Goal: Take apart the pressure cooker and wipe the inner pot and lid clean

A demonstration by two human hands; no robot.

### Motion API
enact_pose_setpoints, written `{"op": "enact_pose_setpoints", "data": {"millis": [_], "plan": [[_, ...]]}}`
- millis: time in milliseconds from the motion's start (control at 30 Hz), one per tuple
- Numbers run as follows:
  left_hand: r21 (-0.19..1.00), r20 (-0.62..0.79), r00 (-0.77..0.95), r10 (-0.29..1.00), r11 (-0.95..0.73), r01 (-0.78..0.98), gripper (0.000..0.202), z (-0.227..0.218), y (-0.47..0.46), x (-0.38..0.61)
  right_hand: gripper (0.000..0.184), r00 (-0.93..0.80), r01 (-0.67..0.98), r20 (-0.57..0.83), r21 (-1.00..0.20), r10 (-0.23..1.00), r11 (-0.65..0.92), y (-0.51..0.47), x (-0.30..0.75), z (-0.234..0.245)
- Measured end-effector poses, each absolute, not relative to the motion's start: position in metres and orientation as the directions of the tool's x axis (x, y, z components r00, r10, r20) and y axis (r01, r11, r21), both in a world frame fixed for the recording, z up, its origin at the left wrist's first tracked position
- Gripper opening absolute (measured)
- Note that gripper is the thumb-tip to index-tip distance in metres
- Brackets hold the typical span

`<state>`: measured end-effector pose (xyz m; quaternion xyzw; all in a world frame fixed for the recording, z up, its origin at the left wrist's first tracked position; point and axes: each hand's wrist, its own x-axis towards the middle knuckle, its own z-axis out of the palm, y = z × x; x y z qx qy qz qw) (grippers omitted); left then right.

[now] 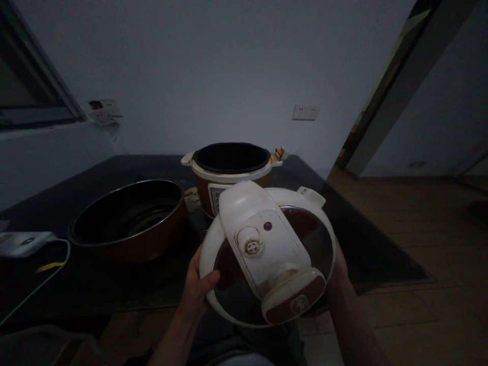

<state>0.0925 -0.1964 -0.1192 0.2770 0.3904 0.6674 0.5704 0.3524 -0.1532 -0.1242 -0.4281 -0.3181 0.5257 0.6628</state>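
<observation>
Both hands hold a white pressure cooker lid by its rim, tilted in front of the counter's edge. My left hand is closed on the left side, its thumb over the rim. On the right side my right hand grips the edge, its fingers mostly hidden behind the lid. A raised handle bar crosses the lid, with a steam valve and a red button on it. Behind it stands the electric pressure cooker, uncovered, with a dark inner pot; the lid covers part of its front.
A wide dark pan with a brown outside sits left of the cooker on the black countertop. Farther left lies a white power strip with a cable. Wall sockets are on the back wall.
</observation>
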Motion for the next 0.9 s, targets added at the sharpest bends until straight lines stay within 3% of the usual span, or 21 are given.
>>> {"op": "enact_pose_setpoints", "data": {"millis": [167, 333, 667, 900], "plan": [[0.851, -0.015, -0.199, 0.980, -0.091, -0.517, 0.076, -0.126, -0.189, 0.083, 0.040, 0.178, -0.611, -0.150, -0.792, 0.972, -0.010, -0.131, 0.344, -0.130], [0.854, -0.047, -0.207, 0.977, -0.068, -0.515, 0.074, -0.123, -0.179, 0.081, 0.040, 0.247, -0.624, -0.171, -0.781, 0.954, 0.022, -0.112, 0.343, -0.142], [0.828, -0.107, -0.199, 0.974, -0.024, -0.561, 0.076, -0.123, -0.166, 0.081, 0.047, 0.235, -0.564, -0.182, -0.826, 0.955, -0.018, -0.099, 0.346, -0.147], [0.819, -0.081, -0.192, 0.978, -0.044, -0.572, 0.076, -0.125, -0.159, 0.082, 0.044, 0.285, -0.450, -0.102, -0.892, 0.953, 0.040, -0.091, 0.349, -0.142]]}}
